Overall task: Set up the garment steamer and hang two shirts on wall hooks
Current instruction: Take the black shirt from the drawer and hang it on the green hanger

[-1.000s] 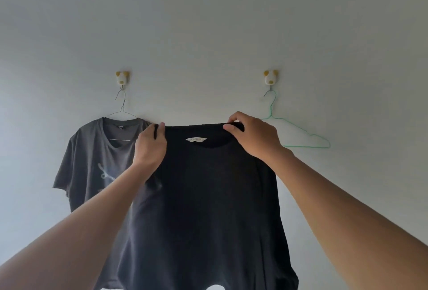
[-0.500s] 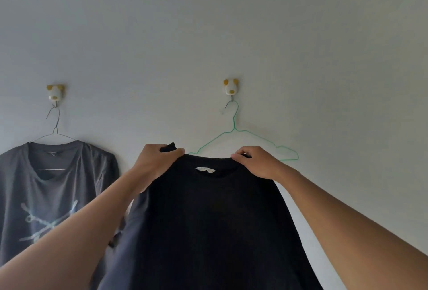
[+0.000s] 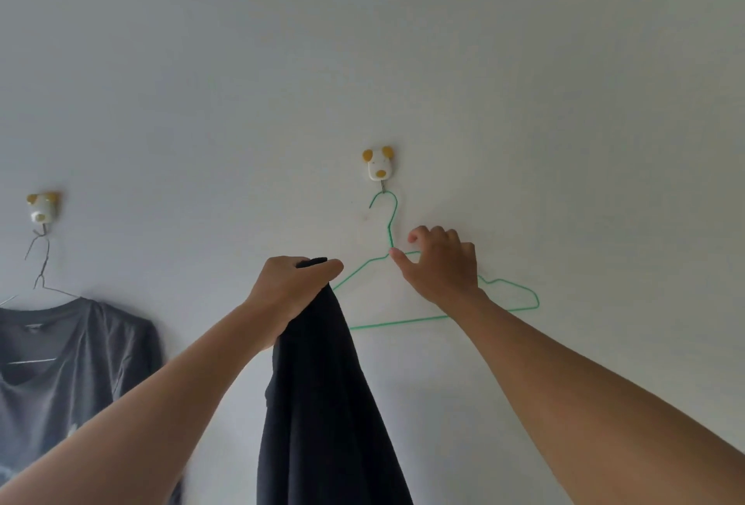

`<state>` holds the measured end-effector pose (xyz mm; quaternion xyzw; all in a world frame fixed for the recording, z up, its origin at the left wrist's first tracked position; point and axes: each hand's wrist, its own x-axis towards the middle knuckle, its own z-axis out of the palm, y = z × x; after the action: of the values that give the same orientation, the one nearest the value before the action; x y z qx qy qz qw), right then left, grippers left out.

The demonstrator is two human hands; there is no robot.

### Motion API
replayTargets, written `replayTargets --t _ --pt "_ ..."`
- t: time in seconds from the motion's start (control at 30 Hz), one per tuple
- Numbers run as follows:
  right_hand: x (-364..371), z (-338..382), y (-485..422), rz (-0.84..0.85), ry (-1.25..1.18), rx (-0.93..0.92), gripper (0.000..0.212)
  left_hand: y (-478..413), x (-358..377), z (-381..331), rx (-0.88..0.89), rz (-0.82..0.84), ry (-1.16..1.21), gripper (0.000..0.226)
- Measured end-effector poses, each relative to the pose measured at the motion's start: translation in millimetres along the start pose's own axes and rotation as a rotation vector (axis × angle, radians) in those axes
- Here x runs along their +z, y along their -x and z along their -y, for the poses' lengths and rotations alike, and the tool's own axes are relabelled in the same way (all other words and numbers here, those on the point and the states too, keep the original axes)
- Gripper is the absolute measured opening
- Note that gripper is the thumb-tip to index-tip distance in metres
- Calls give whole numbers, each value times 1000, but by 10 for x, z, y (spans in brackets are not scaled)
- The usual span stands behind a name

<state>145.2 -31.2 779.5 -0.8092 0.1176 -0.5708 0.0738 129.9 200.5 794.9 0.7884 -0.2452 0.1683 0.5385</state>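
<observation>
My left hand (image 3: 296, 286) grips the bunched top of a black shirt (image 3: 326, 416), which hangs straight down from my fist in front of the wall. My right hand (image 3: 441, 264) is at the neck of an empty green wire hanger (image 3: 520, 295), thumb and fingers pinched on the wire where the hook stem meets the shoulders. The hanger hangs from a dog-face wall hook (image 3: 379, 164). At the left, a grey printed shirt (image 3: 68, 375) hangs on a metal hanger (image 3: 42, 270) from a second dog-face hook (image 3: 41, 207). No steamer is in view.
A plain white wall (image 3: 524, 81) fills the view above and to the right of the hooks. Both of my bare forearms reach up from the bottom of the frame.
My right hand has let go of the black shirt and moved up to the green hanger. The shirt now hangs bunched from my left hand alone. The view shifted right.
</observation>
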Motion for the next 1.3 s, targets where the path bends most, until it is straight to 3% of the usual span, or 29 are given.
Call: replayTargets --t 0.13,0.5,0.57,0.73,0.83,0.97,1.13,1.3 --pt "80 148 -31 -45 -39 30 49 -57 10 92 12 -46 -59 33" --pt "28 404 -113 113 -164 119 35 -30 -142 290 -18 -151 -73 32" --pt "-27 402 -134 67 -205 117 32 -22 -175 313 -27 -150 -60 25" --pt "-255 367 -258 -97 -341 205 25 -35 -291 301 -18 -143 -20 32" --pt "-397 338 -229 -175 -480 210 27 -7 -374 300 -43 -127 -10 19" --pt "-505 334 229 -292 -642 217 33 131 -519 345 -131 -145 73 20" --pt "-408 275 991 -145 -580 259 32 416 -731 356 -250 -145 159 21" --pt "-391 237 1374 -106 -575 291 36 631 -950 293 -267 -125 182 30"
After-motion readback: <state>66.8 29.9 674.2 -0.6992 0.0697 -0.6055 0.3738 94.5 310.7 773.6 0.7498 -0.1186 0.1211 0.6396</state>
